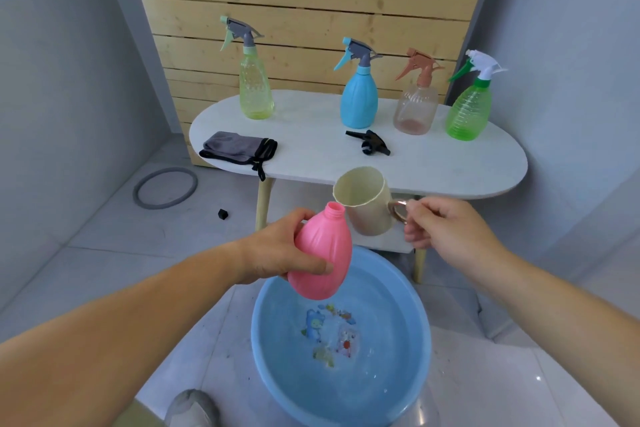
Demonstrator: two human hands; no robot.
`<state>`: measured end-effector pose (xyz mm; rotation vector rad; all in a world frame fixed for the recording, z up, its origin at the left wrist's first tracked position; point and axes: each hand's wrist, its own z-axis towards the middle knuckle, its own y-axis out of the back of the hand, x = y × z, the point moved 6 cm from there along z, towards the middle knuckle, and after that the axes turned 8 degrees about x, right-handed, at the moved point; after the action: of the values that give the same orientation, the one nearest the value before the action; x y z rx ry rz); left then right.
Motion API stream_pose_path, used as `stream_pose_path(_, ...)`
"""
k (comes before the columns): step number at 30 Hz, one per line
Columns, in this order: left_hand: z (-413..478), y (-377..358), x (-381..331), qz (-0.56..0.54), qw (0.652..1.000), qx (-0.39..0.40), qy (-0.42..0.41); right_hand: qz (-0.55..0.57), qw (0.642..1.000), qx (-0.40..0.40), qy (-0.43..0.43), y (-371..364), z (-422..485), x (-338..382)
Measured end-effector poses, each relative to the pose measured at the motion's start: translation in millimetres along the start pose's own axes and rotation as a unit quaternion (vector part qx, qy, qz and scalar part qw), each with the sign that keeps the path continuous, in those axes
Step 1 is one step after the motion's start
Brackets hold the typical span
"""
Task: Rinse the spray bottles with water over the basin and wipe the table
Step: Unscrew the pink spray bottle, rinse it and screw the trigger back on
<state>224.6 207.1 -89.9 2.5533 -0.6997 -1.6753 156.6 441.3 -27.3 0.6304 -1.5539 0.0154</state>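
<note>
Grey floor tiles lie under the blue basin [258,333], in front of a white desk [450,167]. My left hand [273,253] holds the capless pink bottle [323,253] over the basin's far edge, fingers [304,268] curled round its ribbed belly. I judge it light, thin-walled, squashy and likely slippery when wet, so that wide middle is where to grip. My right hand [443,229] pinches the handle of the cup [363,208], which is tilted just beside the open neck.
</note>
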Motion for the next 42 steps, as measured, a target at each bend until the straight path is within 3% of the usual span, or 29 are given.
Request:
stream_pose_path(8, 22, -25, 25, -0.014, 1.0, -0.003, 0.012, 0.004, 0.977, 0.114, -0.181, -37, 20, -101)
stream_pose_path(13, 38, -43, 41, -0.014, 0.999, -0.01, 0.029, -0.079, 0.957, 0.147, -0.238, -52, 30, -157)
stream_pose_path(16, 50, -56, 58, -0.013, 0.999, -0.021, 0.038, -0.066, 0.953, 0.143, -0.259, -60, 35, -185)
stream_pose_path(26, 75, -73, 129, 0.014, 0.995, -0.027, 0.092, -0.118, 0.942, 0.139, -0.282, -77, 40, -273)
stream_pose_path(42, 82, -76, 175, -0.033, 0.993, -0.042, 0.109, -0.219, 0.92, 0.165, -0.279, -90, 44, -301)
